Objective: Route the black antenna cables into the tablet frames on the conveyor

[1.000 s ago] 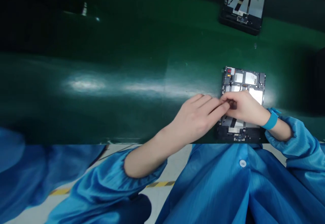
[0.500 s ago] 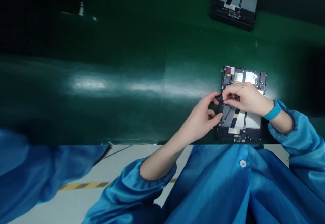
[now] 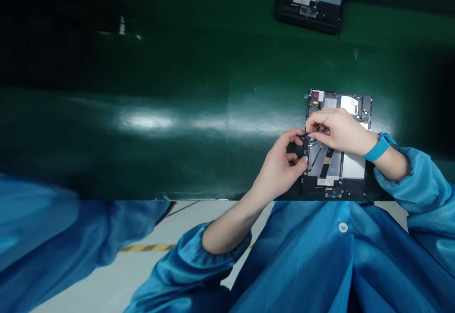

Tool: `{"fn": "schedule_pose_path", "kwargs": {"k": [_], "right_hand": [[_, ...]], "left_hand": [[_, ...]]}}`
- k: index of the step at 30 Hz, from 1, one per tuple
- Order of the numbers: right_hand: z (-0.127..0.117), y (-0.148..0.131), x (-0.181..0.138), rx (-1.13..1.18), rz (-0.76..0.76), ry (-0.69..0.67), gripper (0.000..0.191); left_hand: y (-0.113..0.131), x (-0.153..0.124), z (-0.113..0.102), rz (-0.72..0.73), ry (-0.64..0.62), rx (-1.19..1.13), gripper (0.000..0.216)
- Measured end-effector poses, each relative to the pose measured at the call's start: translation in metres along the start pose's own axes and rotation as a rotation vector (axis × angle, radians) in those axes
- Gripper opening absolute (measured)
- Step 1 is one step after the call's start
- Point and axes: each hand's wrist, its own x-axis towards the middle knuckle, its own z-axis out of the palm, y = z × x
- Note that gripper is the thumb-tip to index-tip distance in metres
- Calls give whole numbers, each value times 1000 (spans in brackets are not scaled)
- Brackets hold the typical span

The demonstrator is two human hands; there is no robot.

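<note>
An opened tablet [image 3: 353, 165], its inner parts showing, lies at the front edge of the table. My right hand [image 3: 343, 130] is over its upper left part, thumb and forefinger pinched on a thin wire [image 3: 324, 122]. One end of the wire sticks up past the fingers; the pinched part is hidden. At the tablet's left side is my left hand [image 3: 280, 161], thumb and fingers apart and curved, with the tips against or close beside the edge. Black ribbon cables [image 3: 327, 162] run across the tablet's lower half.
A second opened tablet [image 3: 307, 19] lies farther back on the green table [image 3: 199, 161], cut off by the top of the view. Another person's blue sleeve [image 3: 117, 228] is at the lower left. A blue band [image 3: 377, 149] circles my right wrist.
The view has shifted slightly, moving the far tablet left and up in the picture. My right hand stays pinched near the tablet's left edge; my left hand stays beside it.
</note>
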Motion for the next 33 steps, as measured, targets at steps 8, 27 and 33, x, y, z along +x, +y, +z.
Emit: {"fn": "schedule_pose_path", "kwargs": {"k": [8, 27, 33], "right_hand": [[6, 6, 2, -6, -54, 51, 15], [8, 7, 4, 0, -32, 58, 16], [2, 10, 8, -73, -7, 184, 17]], "left_hand": [[4, 20, -3, 14, 104, 39, 41], [15, 26, -3, -6, 28, -47, 34], [20, 35, -2, -19, 40, 30, 32]]}}
